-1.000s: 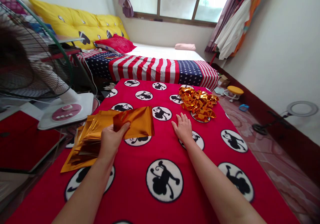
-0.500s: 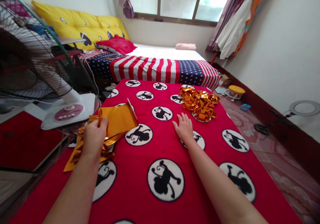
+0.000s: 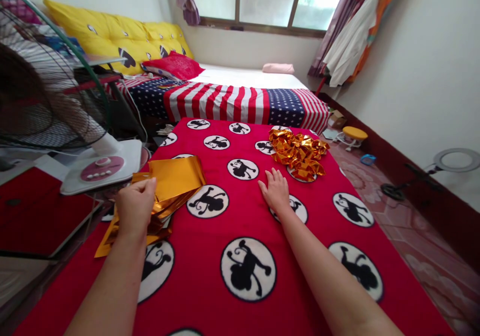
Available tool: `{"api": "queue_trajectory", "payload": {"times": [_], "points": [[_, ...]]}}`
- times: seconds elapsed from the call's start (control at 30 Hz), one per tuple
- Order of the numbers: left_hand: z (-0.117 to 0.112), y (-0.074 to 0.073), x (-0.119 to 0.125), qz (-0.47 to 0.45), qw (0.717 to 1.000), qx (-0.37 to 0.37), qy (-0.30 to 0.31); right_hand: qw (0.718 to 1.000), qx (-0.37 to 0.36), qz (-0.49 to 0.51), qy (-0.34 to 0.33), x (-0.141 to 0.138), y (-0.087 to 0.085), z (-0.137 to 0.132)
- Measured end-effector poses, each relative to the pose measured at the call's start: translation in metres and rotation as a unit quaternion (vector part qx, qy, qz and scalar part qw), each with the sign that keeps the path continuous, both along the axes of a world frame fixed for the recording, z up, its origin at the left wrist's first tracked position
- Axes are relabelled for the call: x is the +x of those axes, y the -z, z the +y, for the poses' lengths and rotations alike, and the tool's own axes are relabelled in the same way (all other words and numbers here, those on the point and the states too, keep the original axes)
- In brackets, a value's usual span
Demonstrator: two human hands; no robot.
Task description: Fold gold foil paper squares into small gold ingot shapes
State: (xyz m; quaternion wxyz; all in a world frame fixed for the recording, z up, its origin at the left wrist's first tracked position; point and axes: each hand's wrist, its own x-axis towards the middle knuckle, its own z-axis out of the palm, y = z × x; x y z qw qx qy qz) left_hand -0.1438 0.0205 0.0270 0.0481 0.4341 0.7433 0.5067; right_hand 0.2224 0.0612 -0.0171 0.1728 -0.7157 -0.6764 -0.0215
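Note:
My left hand (image 3: 135, 207) pinches the top gold foil sheet (image 3: 176, 176) of a stack of gold foil sheets (image 3: 150, 211) lying at the left edge of a red blanket with black monkey circles (image 3: 240, 216). My right hand (image 3: 276, 191) rests flat on the blanket with fingers spread, holding nothing. A heap of folded gold foil pieces (image 3: 298, 153) lies beyond my right hand, toward the blanket's far right corner.
A standing fan (image 3: 48, 86) with a white base (image 3: 103, 168) is at the left, beside a red board (image 3: 33, 211). A bed with a flag-pattern cover (image 3: 232, 101) and yellow cushions (image 3: 112, 33) stands behind. A ring light (image 3: 455, 160) and yellow stool (image 3: 354, 135) are on the floor right.
My left hand drew the lifted gold sheet back left and lowered it onto the stack. My right hand stayed flat in place.

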Motion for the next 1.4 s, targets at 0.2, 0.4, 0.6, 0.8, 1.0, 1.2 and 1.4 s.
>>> {"api": "queue_trajectory", "payload": {"times": [0.2, 0.4, 0.6, 0.8, 1.0, 1.2, 1.4], "points": [[-0.001, -0.001, -0.001, 0.053, 0.998, 0.023, -0.02, 1.0, 0.006, 0.005, -0.001, 0.001, 0.003, 0.001], [0.007, -0.012, 0.027, -0.314, 0.944, 0.1, -0.008, 1.0, 0.012, 0.021, -0.006, 0.001, 0.004, 0.002], [0.005, -0.004, 0.076, -0.357, 0.924, 0.097, 0.093, 0.965, 0.081, 0.241, -0.062, -0.006, -0.006, -0.007], [-0.002, 0.019, 0.102, -0.242, 0.957, 0.059, 0.149, 0.802, 0.015, 0.582, -0.136, -0.052, -0.009, -0.048], [-0.011, 0.02, 0.106, -0.24, 0.953, 0.017, 0.183, 0.802, 0.047, 0.595, -0.04, -0.065, -0.004, -0.06], [-0.015, 0.015, 0.108, -0.223, 0.95, 0.007, 0.216, 0.807, 0.073, 0.586, -0.019, -0.054, 0.001, -0.056], [-0.013, 0.019, 0.102, -0.249, 0.946, 0.007, 0.208, 0.808, 0.091, 0.581, -0.027, -0.054, 0.002, -0.055]]}}
